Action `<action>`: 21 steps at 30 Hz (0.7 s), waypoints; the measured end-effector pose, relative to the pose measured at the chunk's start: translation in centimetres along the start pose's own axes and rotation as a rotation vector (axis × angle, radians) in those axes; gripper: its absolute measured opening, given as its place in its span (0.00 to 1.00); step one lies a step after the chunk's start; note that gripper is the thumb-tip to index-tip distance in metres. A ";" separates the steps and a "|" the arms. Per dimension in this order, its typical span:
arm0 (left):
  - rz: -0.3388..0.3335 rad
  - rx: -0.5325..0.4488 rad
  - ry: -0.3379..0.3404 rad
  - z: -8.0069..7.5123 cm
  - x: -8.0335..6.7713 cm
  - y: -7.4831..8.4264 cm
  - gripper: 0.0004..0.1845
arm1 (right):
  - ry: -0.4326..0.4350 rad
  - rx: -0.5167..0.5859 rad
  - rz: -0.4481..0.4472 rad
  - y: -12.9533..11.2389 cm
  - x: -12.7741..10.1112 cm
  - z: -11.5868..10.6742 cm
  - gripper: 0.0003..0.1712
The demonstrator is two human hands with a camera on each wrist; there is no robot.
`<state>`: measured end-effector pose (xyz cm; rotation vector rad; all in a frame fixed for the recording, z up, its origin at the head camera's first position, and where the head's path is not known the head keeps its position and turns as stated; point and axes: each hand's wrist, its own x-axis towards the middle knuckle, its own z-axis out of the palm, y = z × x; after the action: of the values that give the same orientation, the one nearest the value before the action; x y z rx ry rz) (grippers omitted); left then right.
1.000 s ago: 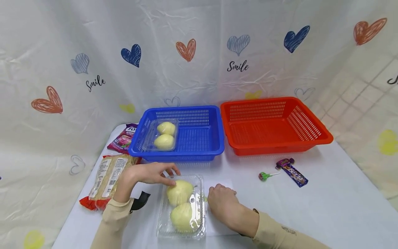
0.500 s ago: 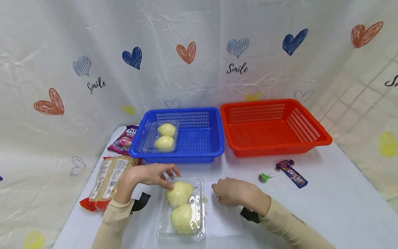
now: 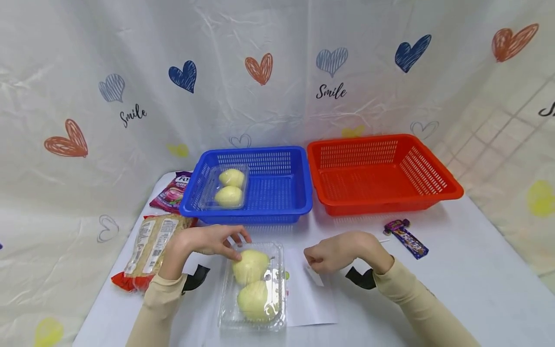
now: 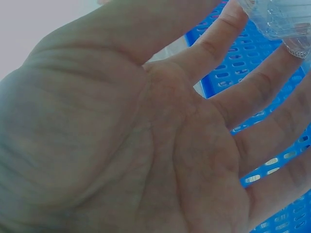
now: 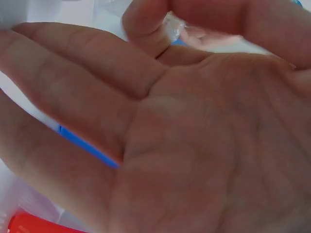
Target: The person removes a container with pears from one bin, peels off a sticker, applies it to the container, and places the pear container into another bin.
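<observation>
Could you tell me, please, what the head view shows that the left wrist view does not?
Only the head view shows the red basket, the right hand, the snack bags, the candy bar and the pears inside the clear box. Only the left wrist view shows the left hand's palm up close, its fingers spread. Both show the left hand, the blue basket and that clear box, which the hand touches at its far end.

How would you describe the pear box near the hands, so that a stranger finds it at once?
Start at the blue basket; on the table just in front of it lies a clear box with two pears. The left hand touches its far end. The other pear box sits inside the basket.
</observation>
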<state>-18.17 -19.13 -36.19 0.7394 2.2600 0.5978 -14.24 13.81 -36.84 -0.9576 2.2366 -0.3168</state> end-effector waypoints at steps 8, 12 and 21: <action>0.037 0.007 -0.022 -0.3 0.4 -0.3 0.22 | 0.368 -0.007 -0.118 -2.1 -2.1 -1.2 0.05; 0.065 -0.019 -0.044 -0.2 0.7 -0.5 0.21 | 0.641 -0.170 -0.170 -5.9 -2.9 -0.7 0.06; 0.052 -0.050 -0.008 0.3 0.0 -1.1 0.20 | 0.633 -0.652 -0.119 -12.1 2.0 1.6 0.04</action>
<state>-18.36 -19.87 -37.01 0.7768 2.2164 0.6724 -7.51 4.04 -33.51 -1.4853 2.9525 0.0974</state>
